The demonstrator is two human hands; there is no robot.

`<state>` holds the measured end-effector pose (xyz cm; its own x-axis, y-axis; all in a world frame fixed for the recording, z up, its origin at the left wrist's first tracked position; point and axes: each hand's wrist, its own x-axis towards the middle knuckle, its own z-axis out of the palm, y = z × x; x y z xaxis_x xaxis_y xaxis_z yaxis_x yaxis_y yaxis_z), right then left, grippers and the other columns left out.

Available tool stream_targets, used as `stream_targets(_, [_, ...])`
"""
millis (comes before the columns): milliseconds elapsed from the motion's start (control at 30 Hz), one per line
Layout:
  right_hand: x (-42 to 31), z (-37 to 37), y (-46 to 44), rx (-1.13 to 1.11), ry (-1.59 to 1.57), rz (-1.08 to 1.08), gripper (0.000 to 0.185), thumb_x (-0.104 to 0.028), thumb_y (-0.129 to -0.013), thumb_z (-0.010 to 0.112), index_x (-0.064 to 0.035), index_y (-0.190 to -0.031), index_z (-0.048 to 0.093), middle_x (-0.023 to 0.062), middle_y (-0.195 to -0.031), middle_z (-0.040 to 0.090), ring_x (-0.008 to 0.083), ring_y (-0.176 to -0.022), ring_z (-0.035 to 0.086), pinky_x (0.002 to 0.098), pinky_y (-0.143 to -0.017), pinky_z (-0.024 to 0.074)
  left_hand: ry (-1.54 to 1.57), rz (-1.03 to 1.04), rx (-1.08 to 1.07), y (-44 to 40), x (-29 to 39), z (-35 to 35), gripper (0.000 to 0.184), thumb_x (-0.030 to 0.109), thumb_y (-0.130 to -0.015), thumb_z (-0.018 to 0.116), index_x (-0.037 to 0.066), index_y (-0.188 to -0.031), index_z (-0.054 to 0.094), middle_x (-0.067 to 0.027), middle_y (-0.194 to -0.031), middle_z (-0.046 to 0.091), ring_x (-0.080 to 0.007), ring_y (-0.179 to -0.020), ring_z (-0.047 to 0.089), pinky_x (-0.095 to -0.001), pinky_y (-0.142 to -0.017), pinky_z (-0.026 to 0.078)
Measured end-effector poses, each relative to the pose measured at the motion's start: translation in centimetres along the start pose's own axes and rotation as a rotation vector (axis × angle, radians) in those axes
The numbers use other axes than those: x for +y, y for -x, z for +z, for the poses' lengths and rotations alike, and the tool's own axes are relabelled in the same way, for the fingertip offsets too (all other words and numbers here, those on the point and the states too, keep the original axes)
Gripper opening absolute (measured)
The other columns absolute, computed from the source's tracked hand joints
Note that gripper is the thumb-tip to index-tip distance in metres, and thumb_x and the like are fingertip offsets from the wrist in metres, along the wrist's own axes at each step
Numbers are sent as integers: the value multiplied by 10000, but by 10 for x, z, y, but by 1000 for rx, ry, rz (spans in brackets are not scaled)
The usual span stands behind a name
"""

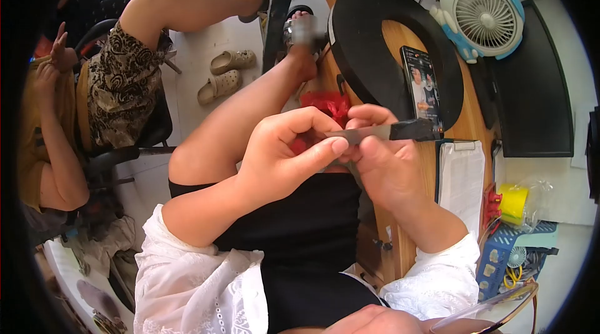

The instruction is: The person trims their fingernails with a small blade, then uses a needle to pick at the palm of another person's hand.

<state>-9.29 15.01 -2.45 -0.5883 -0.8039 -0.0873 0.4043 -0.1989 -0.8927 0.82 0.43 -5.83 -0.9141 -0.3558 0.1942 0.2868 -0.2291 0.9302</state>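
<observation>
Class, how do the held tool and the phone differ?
The tool is a narrow strip; the phone is a broader rectangle. The hands hold the tool, while neither holds the phone. The tool is grey and black; the phone shows a lit, colourful screen. Both have black parts.

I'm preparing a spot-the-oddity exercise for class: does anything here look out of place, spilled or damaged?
Mildly odd: the empty clogs sit loose on the floor, with no foot in them. No clear spill or damage shows.
</observation>
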Motion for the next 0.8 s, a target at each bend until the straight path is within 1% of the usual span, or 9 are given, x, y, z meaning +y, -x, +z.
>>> stream_targets(67, [3, -4, 4, -32, 26, -8, 248, -163, -963, 609, -14, -1152, 549, 99, -951, 647, 159, -876, 631, 315, -799, 515, 159, -147, -126, 2, 11, 0, 108, 48, -907, 660, -37, -957, 615, -73, -904, 643, -116, -871, 612, -260, -797, 489])
stream_targets(100, [4, -6, 5, -73, 53, -21, 230, -147, -953, 619, -14, -1129, 552, 89, -938, 638, 145, -869, 609, 311, -789, 495, 163, -144, -125, 1, 10, 0, 108, 48, -907, 660, -37, -957, 615, -73, -904, 643, -116, -871, 612, -260, -797, 489])
stream_targets(133, [0, -10, 5, -93, 34, -35, 161, -143, -957, 606, -17, -1043, 553, 109, -971, 644, 164, -880, 636, 317, -780, 533, 161, -64, -149, 1, 10, -1, 124, 39, -907, 658, -47, -987, 618, -72, -904, 642, -116, -870, 613, -258, -790, 489])
stream_targets(167, [-5, -8, 6, -99, 39, -31, 161, -143, -957, 606, -17, -1043, 553, 109, -971, 644, 164, -880, 636, 317, -780, 533, 158, 18, -171, 1, 10, -1, 145, 31, -906, 656, -57, -1016, 621, -72, -904, 642, -116, -869, 614, -256, -784, 488])
stream_targets(267, [-17, -3, 7, -96, -28, -82, 121, -129, -950, 603, -25, -937, 540, 138, -984, 641, 195, -866, 677, 340, -727, 597, 105, 30, -135, 1, 21, -1, 152, 16, -889, 669, -62, -1019, 653, -76, -908, 647, -123, -832, 612, -253, -765, 481])
stream_targets(367, [-25, 3, 11, -96, 28, -3, 154, -166, -936, 626, -69, -903, 510, 111, -915, 615, 197, -818, 648, 343, -678, 568, -71, 190, -173, 1, 21, -7, 112, -8, -859, 688, -52, -962, 692, -83, -900, 661, -134, -810, 612, -254, -734, 477])
stream_targets(400, [-25, 7, 12, -53, 43, -14, 180, -163, -920, 648, -71, -869, 502, 106, -876, 614, 191, -760, 650, 332, -624, 574, -71, 190, -170, 2, 22, -6, 112, -8, -859, 688, -52, -962, 692, -83, -900, 661, -134, -810, 612, -254, -734, 477])
stream_targets(467, [-26, 6, 12, -59, 62, -1, 183, -154, -915, 651, -70, -859, 499, 104, -860, 610, 187, -737, 646, 329, -607, 569, -17, 123, -158, 4, 25, -4, 52, -33, -832, 698, -40, -882, 707, -92, -865, 678, -147, -788, 619, -259, -699, 473])
stream_targets(800, [-25, 11, 12, -41, 102, 49, 198, -94, -893, 644, -83, -815, 463, 84, -771, 563, 155, -642, 597, 295, -519, 528, -177, 194, -209, 2, 22, -8, 49, -43, -816, 706, -43, -863, 693, -85, -805, 682, -157, -737, 613, -267, -663, 465])
